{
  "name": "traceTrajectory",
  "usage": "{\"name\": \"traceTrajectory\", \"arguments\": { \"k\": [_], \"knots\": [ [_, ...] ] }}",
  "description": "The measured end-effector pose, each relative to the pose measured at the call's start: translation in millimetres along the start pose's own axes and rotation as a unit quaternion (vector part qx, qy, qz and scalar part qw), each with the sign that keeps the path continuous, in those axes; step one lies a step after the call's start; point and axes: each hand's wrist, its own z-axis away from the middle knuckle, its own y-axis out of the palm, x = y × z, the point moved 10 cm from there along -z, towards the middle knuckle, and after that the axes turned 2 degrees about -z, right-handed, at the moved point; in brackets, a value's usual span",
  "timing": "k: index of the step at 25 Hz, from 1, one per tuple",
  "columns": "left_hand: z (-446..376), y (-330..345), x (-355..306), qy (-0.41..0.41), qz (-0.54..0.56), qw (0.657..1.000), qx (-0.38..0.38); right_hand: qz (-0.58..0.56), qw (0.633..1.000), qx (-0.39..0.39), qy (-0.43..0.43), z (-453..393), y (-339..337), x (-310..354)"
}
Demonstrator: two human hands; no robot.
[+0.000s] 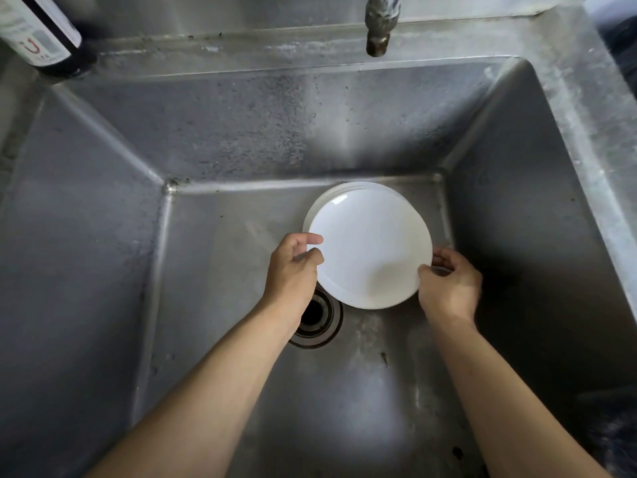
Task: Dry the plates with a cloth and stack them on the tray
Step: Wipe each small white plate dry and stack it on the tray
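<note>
While both my hands reach into the sink, my left hand and right hand pinch opposite edges of the top plate of the stack. I judge this the pick-up step; next comes a level lift, then finding a cloth, none visible here.

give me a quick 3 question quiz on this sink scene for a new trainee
1. True or false: both hands hold the top plate by its rim.
2. Multiple choice: where does the stack of plates sit? A) on a tray B) on the floor of the sink, near its far wall C) on the counter by the bottle
3. Short answer: what lies on the sink floor partly under the left wrist?

Key:
1. True: the left hand grips the left edge and the right hand grips the right edge.
2. B
3. The drain.
</note>
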Motion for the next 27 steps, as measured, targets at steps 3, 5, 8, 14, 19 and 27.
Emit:
{"name": "traceTrajectory", "arguments": {
  "k": [3, 5, 8, 14, 19, 27],
  "knots": [
    [8, -1, -10, 0.008, 0.025, 1.0, 0.004, -0.011, 1.0, -0.002, -0.021, 2, -9, 10],
    [13, -6, -18, 0.01, 0.038, 0.999, -0.002, -0.026, 0.999, 0.003, -0.03, 7, -14, 19],
    [31, -21, -24, 0.02, 0.047, 0.999, -0.011, -0.055, 0.998, 0.021, -0.037, 25, -23, 29],
    [101, -70, -30, 0.006, 0.038, 0.998, -0.049, 0.006, 0.996, 0.057, -0.067, 90, -49, 63],
    [156, -111, -17, -0.033, 0.051, 0.994, -0.089, 0.071, 0.991, 0.102, -0.059, 140, -64, 80],
    [200, -132, -7, -0.087, 0.063, 0.986, -0.126, 0.124, 0.972, 0.193, 0.051, 187, -62, 76]
  ]
}}
